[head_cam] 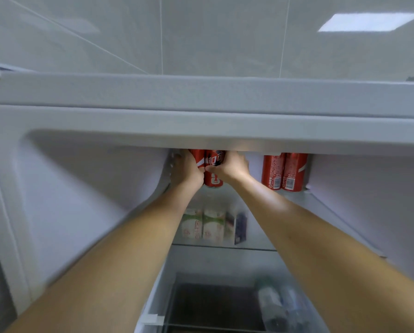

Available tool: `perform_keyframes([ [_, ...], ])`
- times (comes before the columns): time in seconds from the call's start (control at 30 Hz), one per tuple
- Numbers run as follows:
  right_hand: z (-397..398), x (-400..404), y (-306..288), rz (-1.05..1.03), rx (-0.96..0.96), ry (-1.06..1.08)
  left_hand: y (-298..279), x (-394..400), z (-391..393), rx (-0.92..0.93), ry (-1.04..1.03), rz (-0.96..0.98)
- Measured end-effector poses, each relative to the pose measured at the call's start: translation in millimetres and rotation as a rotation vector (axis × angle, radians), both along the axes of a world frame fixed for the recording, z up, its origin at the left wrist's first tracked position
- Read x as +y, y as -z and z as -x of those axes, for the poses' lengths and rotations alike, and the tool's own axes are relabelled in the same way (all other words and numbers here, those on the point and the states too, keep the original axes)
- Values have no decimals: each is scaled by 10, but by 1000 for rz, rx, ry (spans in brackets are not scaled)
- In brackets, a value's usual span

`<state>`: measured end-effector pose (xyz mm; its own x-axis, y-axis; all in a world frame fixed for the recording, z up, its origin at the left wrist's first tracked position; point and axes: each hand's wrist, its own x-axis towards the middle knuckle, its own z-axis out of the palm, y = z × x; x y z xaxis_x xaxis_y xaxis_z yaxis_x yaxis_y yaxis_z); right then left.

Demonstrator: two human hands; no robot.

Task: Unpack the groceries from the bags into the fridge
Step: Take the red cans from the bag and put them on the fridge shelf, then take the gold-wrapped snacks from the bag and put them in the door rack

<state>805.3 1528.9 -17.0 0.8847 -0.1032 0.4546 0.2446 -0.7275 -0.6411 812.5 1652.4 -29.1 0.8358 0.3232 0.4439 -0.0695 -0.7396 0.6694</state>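
Note:
Both my arms reach up into the open fridge [201,131], to its top glass shelf [321,203]. My left hand [185,170] grips a red cola can [197,158] at the left. My right hand [230,167] grips a second red can [214,175] right beside it. The two cans touch each other and stand upright near the shelf's left side. The fridge's upper frame hides the tops of both cans.
Two more red cans [284,171] stand at the shelf's right end. On the shelf below are green-and-white cartons [203,225] and a dark packet [240,228]. Plastic bottles [280,306] lie in the lowest part. White fridge walls close in on both sides.

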Motion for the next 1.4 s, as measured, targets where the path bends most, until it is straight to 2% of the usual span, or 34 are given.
perform_keyframes([
  [0.23, 200, 0, 50, 38, 6, 3, -3, 10, 163, -22, -22, -63],
  [0.4, 670, 26, 204, 222, 39, 76, 50, 9, 670, 21, 16, -53],
  [0.6, 1446, 6, 346, 276, 20, 33, 100, 42, 1429, 27, 136, -217],
  [0.7, 1938, -17, 414, 277, -41, 8, 141, 47, 1974, -3, 134, -293],
  [0.83, 2583, -25, 592, 166, -226, -74, 327, 131, 2889, -190, 117, -396],
  [0.93, 3108, 23, 769, 78, -333, -193, 469, 257, 3567, -258, 76, -416],
  [1.07, 3882, 204, 1011, -84, -387, -401, 702, 426, 4629, -309, -118, -412],
  [1.2, 4756, 518, 1232, -132, -400, -696, 956, 497, 5902, -196, -415, -433],
  [1.4, 6315, 992, 1605, -141, -320, -1199, 1349, 387, 7993, 29, -770, -444],
])
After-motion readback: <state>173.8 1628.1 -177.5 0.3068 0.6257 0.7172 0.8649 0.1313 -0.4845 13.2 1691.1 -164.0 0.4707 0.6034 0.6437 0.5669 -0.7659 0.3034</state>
